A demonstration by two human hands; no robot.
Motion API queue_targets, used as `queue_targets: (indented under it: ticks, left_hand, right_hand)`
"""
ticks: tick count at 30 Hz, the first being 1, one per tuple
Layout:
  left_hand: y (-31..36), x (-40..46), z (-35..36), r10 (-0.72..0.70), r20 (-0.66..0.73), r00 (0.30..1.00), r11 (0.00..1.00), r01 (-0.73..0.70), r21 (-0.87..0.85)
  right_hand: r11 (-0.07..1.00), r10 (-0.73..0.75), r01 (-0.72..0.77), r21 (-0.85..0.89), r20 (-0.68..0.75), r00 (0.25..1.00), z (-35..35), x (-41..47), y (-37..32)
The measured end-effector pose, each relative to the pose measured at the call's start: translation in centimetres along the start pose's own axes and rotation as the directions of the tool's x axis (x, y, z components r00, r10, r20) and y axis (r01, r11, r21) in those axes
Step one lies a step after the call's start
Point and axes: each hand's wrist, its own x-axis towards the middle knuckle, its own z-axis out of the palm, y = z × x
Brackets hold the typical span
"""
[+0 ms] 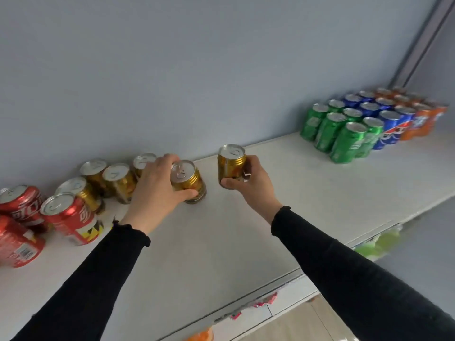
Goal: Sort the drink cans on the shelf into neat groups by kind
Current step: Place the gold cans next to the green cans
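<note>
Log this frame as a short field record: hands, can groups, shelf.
left hand: grips gold can standing on the shelf
right hand: holds second gold can, apparently lifted off the shelf
gold cans: loose cluster at the wall, left of the left hand
red cola cans: far left, unaligned
green cans: neat rows, far right
blue cola cans: rows beside the green
orange cans: rows at the far right end
shelf: white, bare middle stretch
</note>
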Motion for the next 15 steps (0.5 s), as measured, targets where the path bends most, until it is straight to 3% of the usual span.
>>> queue_targets:
  ticks: [3, 7, 15]
  left_hand:
    - [3.6, 2.6, 3.3, 0.025, 0.048, 0.999, 0.987, -0.017, -0.159]
    - [8.1, 7.0, 8.3, 0.035, 0.095, 0.995, 0.973, -0.012, -0.23]
    - [15.9, 15.6, 16.1, -0.045, 0.107, 0.993, 0.99, 0.059, -0.129]
  right_hand:
    - [1.0, 0.026, -0.028, -0.014, -0.09, 0.996, -5.2, 1.7, 1.4]
    - [0.998, 0.05, -0.054, -0.029, -0.151, 0.987, -11.2, 5.2, 4.4]
    - [0.998, 0.045, -0.051, -0.048, -0.113, 0.993, -16.3, 14.1, 10.8]
